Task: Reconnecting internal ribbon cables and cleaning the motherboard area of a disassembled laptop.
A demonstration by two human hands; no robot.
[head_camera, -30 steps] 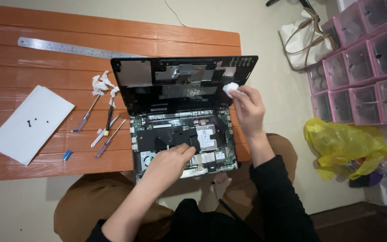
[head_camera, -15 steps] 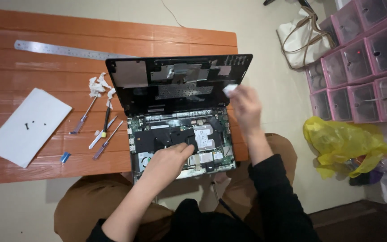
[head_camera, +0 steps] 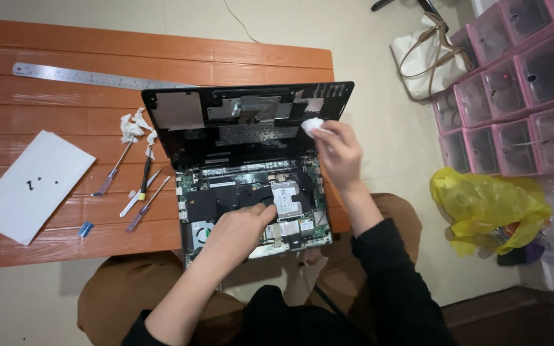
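Left hand (head_camera: 242,225) lies flat, fingers loosely spread, holding nothing, pressing on the exposed board of the opened laptop (head_camera: 251,192) at about 6 o'clock of the chassis. Right hand (head_camera: 338,150) pinches a small white wad of tissue (head_camera: 312,125) against the raised black cover panel (head_camera: 245,118), at the panel's 3 o'clock edge.

Risks, as I judge them:
- Bare palm on the board: static or skin oil on the components, or a ribbon cable snagged near the silver drive (head_camera: 286,197).
- Tissue sheds lint; fibres could drop into the fan (head_camera: 201,232) at 7 o'clock.
- Cover panel stands propped; a hard wipe could tip it back or strain whatever joins it to the base. Can't tell what does.
- Loose black screws (head_camera: 40,182) sit on the white sheet (head_camera: 30,186) at 9 o'clock, near the table edge; a bump scatters them.
- Screwdrivers (head_camera: 142,195) lie just beside the chassis and can roll.
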